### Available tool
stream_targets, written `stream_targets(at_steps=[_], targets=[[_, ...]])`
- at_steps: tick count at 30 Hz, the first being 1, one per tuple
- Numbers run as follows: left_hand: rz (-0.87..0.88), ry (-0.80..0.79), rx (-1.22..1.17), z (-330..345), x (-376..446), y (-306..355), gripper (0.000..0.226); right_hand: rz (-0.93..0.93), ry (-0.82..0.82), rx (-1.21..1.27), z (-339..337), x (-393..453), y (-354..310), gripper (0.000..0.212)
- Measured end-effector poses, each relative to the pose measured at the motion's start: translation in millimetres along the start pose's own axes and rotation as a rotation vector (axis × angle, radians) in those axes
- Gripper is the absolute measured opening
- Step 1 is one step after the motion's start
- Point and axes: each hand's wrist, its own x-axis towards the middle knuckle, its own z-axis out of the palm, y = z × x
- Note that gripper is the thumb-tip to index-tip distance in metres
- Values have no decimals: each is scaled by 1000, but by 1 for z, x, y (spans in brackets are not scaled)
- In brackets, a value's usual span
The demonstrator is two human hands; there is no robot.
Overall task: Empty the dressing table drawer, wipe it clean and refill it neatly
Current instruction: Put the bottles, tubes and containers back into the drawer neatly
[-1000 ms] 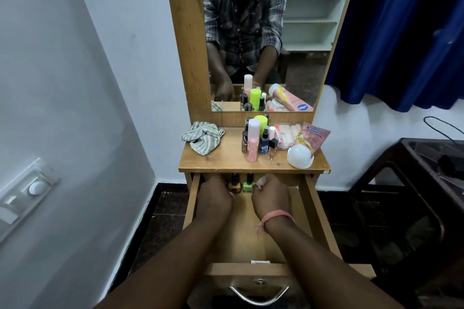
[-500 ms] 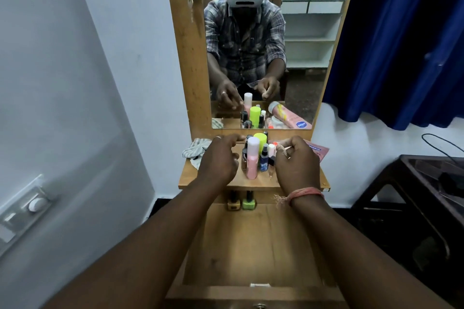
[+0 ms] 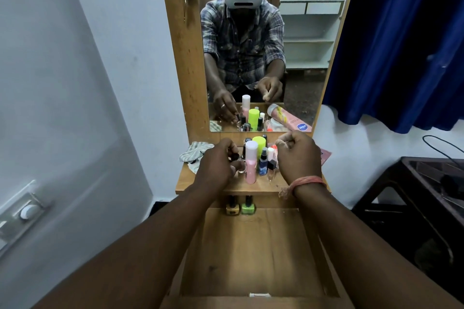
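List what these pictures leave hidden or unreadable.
- Head view: whatever the left hand pinches is mostly covered by its fingers.
- Right hand: curled; its contents hidden by its own back.
- Pink tube: mostly behind the right hand.
- Drawer: front cut off by the bottom edge.

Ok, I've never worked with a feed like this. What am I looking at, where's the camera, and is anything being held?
There is no machine here: the arms are a person's, filmed by a camera worn on their head, and the mirror shows them from the front. The left hand holds a small dark-capped bottle over the dressing table shelf, beside a pink bottle and a blue spray bottle. The right hand is curled; whether it holds anything is unclear. Below, the open drawer holds two nail polish bottles at the back. A striped cloth lies on the left.
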Motion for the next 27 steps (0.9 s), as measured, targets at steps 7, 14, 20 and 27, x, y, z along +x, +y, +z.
stream_targets(at_steps=[7, 14, 20, 27], targets=[[-65, 128, -186, -1, -8, -5, 28, -253, -276, -390, 11, 9, 4, 39], [-126, 164, -286, -9, -23, 3, 35, -246, -258, -297, 16, 14, 5, 21], [-161, 177, -308, -14, -32, 2, 38, -172, -214, -108, 11, 14, 2, 17], [-161, 306, -340, -27, -59, 5, 33, -184, -50, 220, -15, -1, -25, 14]])
